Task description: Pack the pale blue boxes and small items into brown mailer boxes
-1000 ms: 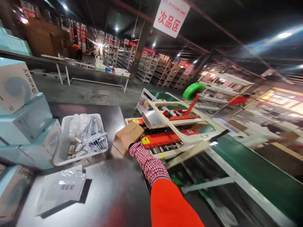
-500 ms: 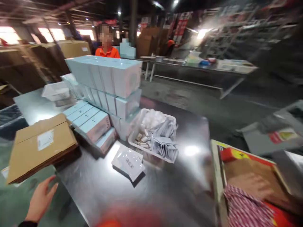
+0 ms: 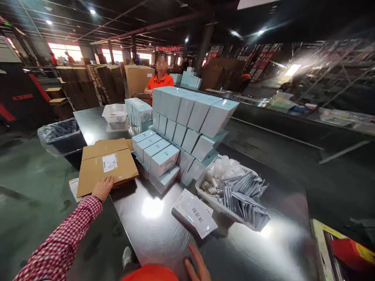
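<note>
My left hand [image 3: 102, 189] is at the near edge of a stack of flattened cardboard boxes [image 3: 96, 154]. Its fingers lie over the top sheet and its thumb is hidden; it appears to grip that edge. A white label [image 3: 109, 162] is on the top sheet. My right hand [image 3: 198, 266] shows only in part at the bottom, fingers apart and holding nothing, low over the metal table [image 3: 158, 242]. Just beyond it lie flat white packets [image 3: 195, 214] with dark printed characters.
Light-blue boxes [image 3: 191, 111] are stacked mid-table. A white basket [image 3: 202, 191] holds grey sachets, small rolls and white wrapped items. Another white basket [image 3: 114, 113] sits at the far left, near a lined black bin [image 3: 63, 134]. A person in orange [image 3: 160, 81] is behind the boxes.
My left hand has moved from beside the cardboard onto its near edge. My right hand has come from the carton at the right to the table's near side. The view has turned left.
</note>
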Demonstrator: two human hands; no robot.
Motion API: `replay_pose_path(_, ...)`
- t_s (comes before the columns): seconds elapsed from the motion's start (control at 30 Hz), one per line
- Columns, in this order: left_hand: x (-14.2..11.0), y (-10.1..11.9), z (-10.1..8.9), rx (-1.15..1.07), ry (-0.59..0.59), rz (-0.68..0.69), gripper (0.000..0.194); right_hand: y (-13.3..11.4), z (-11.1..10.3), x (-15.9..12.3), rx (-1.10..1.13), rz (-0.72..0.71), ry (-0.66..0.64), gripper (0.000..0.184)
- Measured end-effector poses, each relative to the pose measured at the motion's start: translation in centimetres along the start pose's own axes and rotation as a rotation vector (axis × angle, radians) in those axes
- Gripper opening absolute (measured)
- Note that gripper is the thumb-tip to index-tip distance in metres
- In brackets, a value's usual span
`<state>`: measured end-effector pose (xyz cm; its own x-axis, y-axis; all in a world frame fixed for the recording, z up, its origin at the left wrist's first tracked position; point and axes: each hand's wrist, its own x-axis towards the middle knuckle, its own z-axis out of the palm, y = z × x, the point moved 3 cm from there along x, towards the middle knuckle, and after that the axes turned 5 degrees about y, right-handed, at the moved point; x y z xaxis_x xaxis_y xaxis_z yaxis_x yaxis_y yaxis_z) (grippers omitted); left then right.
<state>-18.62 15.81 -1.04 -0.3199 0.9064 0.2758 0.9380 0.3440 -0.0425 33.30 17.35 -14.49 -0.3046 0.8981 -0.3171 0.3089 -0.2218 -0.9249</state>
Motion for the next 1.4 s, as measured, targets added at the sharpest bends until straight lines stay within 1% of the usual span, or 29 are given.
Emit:
replay_pose_path(0.07, -1.2, -0.3, -1.9, 0.002, 0.067, 0.059, 0.038, -6.2, 4.3, 0.4, 0.132, 0.159, -0.181, 0.064)
replay_pose_path(0.1, -2.4, -0.2, -2.9, 0.001, 0.106, 0.087, 0.038, -9.4, 6.4, 0.8, 0.233, 0.227, -0.304, 0.066)
replay_pose_path(0.17, -6.0, 0.7, -4.9, -0.003, 0.196, 0.142, 0.033, -15.3, 10.6, 1.5, 0.410, 0.378, -0.638, 0.073)
replay_pose_path(0.2, -8.5, 1.5, -5.7, -0.009, 0.244, 0.165, 0.031, -17.9, 12.4, 2.0, 0.478, 0.423, -0.775, 0.077)
replay_pose_path(0.23, -11.1, 2.5, -6.4, -0.012, 0.309, 0.198, 0.032, -20.2, 13.9, 2.6, 0.523, 0.441, -0.875, 0.079)
replay_pose_path(0.27, -13.9, 3.7, -7.0, -0.013, 0.433, 0.264, 0.035, -22.1, 15.2, 3.2, 0.543, 0.429, -0.923, 0.078)
replay_pose_path(0.3, -16.6, 5.0, -7.3, -0.034, 0.520, 0.300, 0.041, -23.6, 16.3, 3.7, 0.541, 0.387, -0.918, 0.075)
replay_pose_path(0.37, -20.6, 7.6, -7.4, -0.135, 0.590, 0.313, 0.049, -25.9, 17.3, 4.2, 0.476, 0.258, -0.835, 0.067)
replay_pose_path(0.4, -21.8, 8.8, -7.4, -0.185, 0.622, 0.332, 0.052, -26.8, 17.1, 4.0, 0.430, 0.180, -0.792, 0.065)
replay_pose_path(0.43, -22.5, 9.7, -7.4, -0.254, 0.624, 0.338, 0.053, -27.7, 16.5, 3.4, 0.380, 0.095, -0.767, 0.065)
replay_pose_path(0.47, -22.5, 10.3, -7.6, -0.329, 0.604, 0.310, 0.055, -28.7, 15.4, 2.5, 0.320, 0.005, -0.762, 0.064)
replay_pose_path(0.5, -21.9, 10.6, -7.9, -0.414, 0.568, 0.245, 0.058, -29.7, 14.0, 1.3, 0.241, -0.088, -0.766, 0.062)
replay_pose_path(0.53, -21.0, 10.5, -8.3, -0.513, 0.520, 0.138, 0.061, -30.6, 12.4, -0.1, 0.138, -0.184, -0.774, 0.059)
replay_pose_path(0.6, -18.4, 9.6, -9.2, -0.758, 0.449, -0.146, 0.067, -32.2, 9.1, -2.9, -0.128, -0.359, -0.765, 0.053)
replay_pose_path(0.67, -15.1, 8.9, -10.0, -1.062, 0.426, -0.375, 0.076, -32.8, 6.8, -5.5, -0.392, -0.454, -0.722, 0.049)
replay_pose_path(0.73, -11.6, 9.1, -9.9, -1.337, 0.375, -0.486, 0.088, -32.0, 5.9, -7.3, -0.563, -0.439, -0.682, 0.046)
replay_pose_path(0.8, -8.7, 10.1, -9.0, -1.472, 0.281, -0.532, 0.093, -30.0, 5.8, -8.4, -0.581, -0.369, -0.673, 0.045)
replay_pose_path(0.87, -7.0, 11.1, -8.0, -1.521, 0.216, -0.533, 0.093, -27.4, 5.9, -8.8, -0.454, -0.295, -0.722, 0.050)
replay_pose_path(0.9, -6.6, 11.5, -7.5, -1.537, 0.196, -0.523, 0.092, -26.0, 5.8, -8.8, -0.343, -0.242, -0.749, 0.055)
replay_pose_path(0.97, -6.4, 11.8, -6.9, -1.570, 0.155, -0.506, 0.090, -23.4, 5.3, -8.6, -0.053, -0.087, -0.774, 0.069)
replay_pose_path(1.03, -6.5, 11.5, -6.9, -1.591, 0.099, -0.475, 0.088, -21.4, 4.4, -8.0, 0.214, 0.040, -0.709, 0.080)
replay_pose_path(1.07, -6.5, 11.1, -7.2, -1.594, 0.070, -0.457, 0.088, -20.7, 4.0, -7.6, 0.291, 0.064, -0.654, 0.081)
replay_pose_path(1.13, -6.6, 9.7, -8.1, -1.581, 0.022, -0.432, 0.093, -20.1, 3.4, -6.6, 0.323, 0.030, -0.523, 0.073)
replay_pose_path(1.2, -6.9, 8.1, -9.4, -1.519, -0.058, -0.356, 0.095, -20.2, 2.9, -5.5, 0.297, -0.063, -0.315, 0.060)
replay_pose_path(1.23, -7.3, 7.5, -10.0, -1.477, -0.138, -0.276, 0.093, -20.5, 2.7, -5.0, 0.292, -0.134, -0.156, 0.055)
replay_pose_path(1.27, -7.9, 7.0, -10.5, -1.429, -0.245, -0.168, 0.088, -20.9, 2.5, -4.7, 0.281, -0.228, 0.039, 0.049)
replay_pose_path(1.33, -9.8, 6.9, -11.1, -1.334, -0.477, 0.079, 0.073, -21.8, 2.2, -4.9, 0.190, -0.476, 0.428, 0.036)
replay_pose_path(1.37, -11.0, 7.3, -11.2, -1.300, -0.556, 0.176, 0.066, -22.5, 2.3, -5.4, 0.107, -0.625, 0.562, 0.032)
replay_pose_path(1.4, -12.2, 7.9, -11.2, -1.270, -0.577, 0.233, 0.062, -23.1, 2.6, -6.0, 0.009, -0.781, 0.614, 0.030)
